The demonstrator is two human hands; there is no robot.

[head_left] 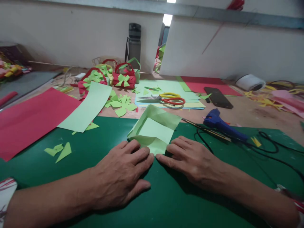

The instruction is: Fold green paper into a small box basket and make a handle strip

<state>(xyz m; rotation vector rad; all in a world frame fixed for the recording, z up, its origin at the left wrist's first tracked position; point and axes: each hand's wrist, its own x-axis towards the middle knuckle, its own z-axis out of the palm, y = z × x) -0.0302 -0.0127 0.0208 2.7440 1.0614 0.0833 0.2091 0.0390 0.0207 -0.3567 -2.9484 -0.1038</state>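
Note:
A light green folded paper box [154, 126] sits on the green cutting mat [95, 209], its walls partly raised and its near edge toward me. My left hand [125, 171] is closed on the near left part of the box, fingers bent over the paper and thumb on the mat side. At the near right corner, my right hand [186, 155] pinches the paper with bent fingers. Both index fingers meet close together at the front corner. The fingertips are partly hidden by the paper and knuckles.
Red paper [35, 120] and a pale green strip [87, 106] lie left. Behind are scissors [163, 97], paper sheets, red paper baskets [123, 79], a bottle [134, 44] and a phone [218, 97]. A blue glue gun [223, 125], tweezers [211, 130] and black cable [275, 153] lie right.

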